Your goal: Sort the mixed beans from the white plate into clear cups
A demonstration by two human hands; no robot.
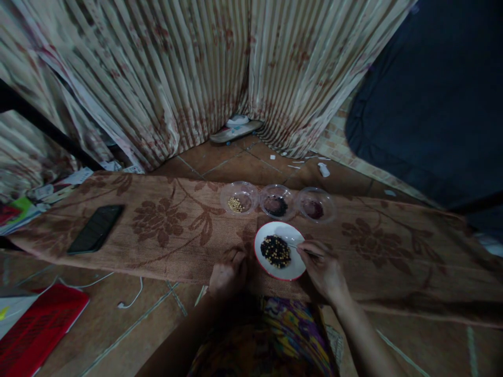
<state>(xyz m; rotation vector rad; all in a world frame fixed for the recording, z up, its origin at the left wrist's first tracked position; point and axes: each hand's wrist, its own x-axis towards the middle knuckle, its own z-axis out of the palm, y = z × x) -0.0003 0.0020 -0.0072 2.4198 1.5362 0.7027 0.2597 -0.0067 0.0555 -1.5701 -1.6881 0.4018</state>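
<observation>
A white plate with a red rim (293, 233) lies on a brown flowered mat (165, 225) and holds a heap of mixed dark and pale seeds (275, 251). My right hand (323, 266) rests at the plate's right edge, fingers pinched on thin metal tweezers (302, 248) that point into the heap. My left hand (228, 270) sits curled on the mat just left of the plate; what it holds, if anything, is hidden. Behind the plate stand three clear bowls: pale seeds (238, 199), dark seeds (276, 201), reddish seeds (315, 205).
A black phone (96, 228) lies on the mat at the left. A red case (37, 330) and a white cable (131, 298) lie on the tiled floor at lower left. Curtains hang behind, with a sandal (234, 131) beneath. A dark cloth fills the upper right.
</observation>
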